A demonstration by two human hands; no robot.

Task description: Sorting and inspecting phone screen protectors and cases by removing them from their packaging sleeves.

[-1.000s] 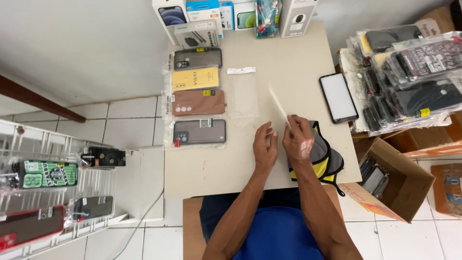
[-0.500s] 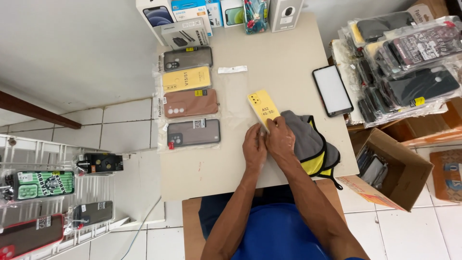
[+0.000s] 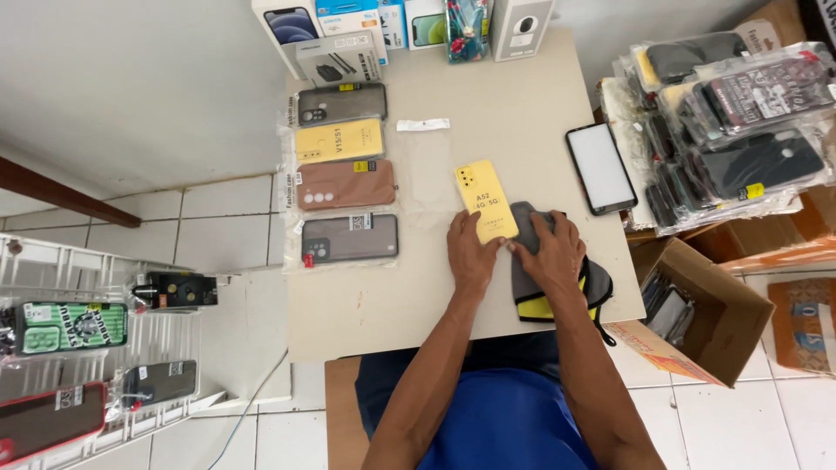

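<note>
Yellow phone case pinched between left hand and right hand, beside four bagged cases.

Single view only, head cam, so no shared coverage w/ a second view. Looks almost straight down on the table from above its near edge; wearer's body at frame bottom, far edge w/ boxes at top. Mid distance: whole table top fits in frame, plus floor tiles left of table, a white rack further left, a carton right of table. Both forearms enter from bottom centre, reaching to table's right-centre.
</note>
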